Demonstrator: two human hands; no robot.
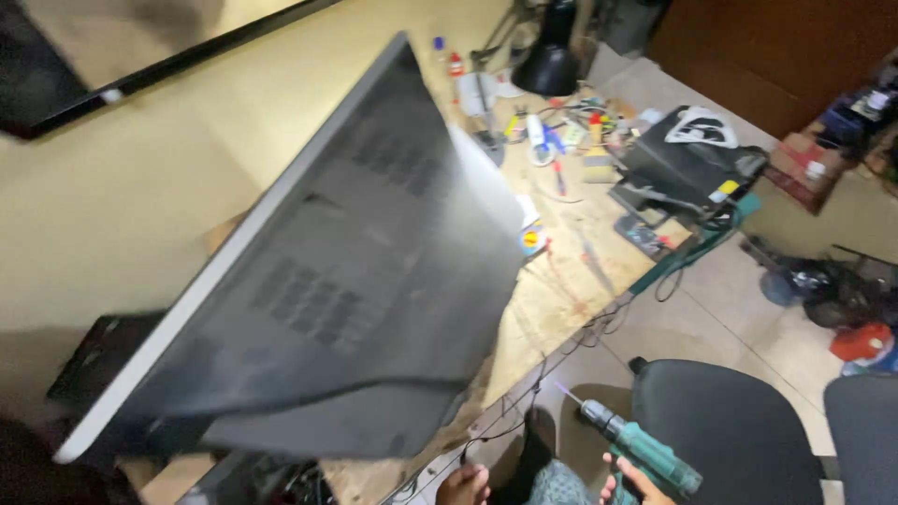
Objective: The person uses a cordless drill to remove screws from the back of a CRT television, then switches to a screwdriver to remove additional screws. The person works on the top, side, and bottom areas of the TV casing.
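One flat-screen television, back side up, dark grey rear panel with three patches of vent slots and a pale bezel along its long edge; it lies tilted and blurred over the near end of the workbench, nearest the lens and apart from both hands. One cordless drill, green and black body with a bit in the chuck, gripped in the right hand at the bottom edge, fingers wrapped round its handle. Left hand: one, at the bottom edge beside the bench front, only partly in view; whether it is open or closed on anything, cannot tell.

One black desk lamp at the far end of the bench. One black toolbox-like case with a white graphic on top. One small round yellow-and-red item beside the television's edge. Several small bottles and hand tools lie scattered, too blurred to count.

Surface: pale, scuffed wooden bench top with wires hanging along its front. Two dark chair backs at lower right. Floor of light tiles; wall cream.
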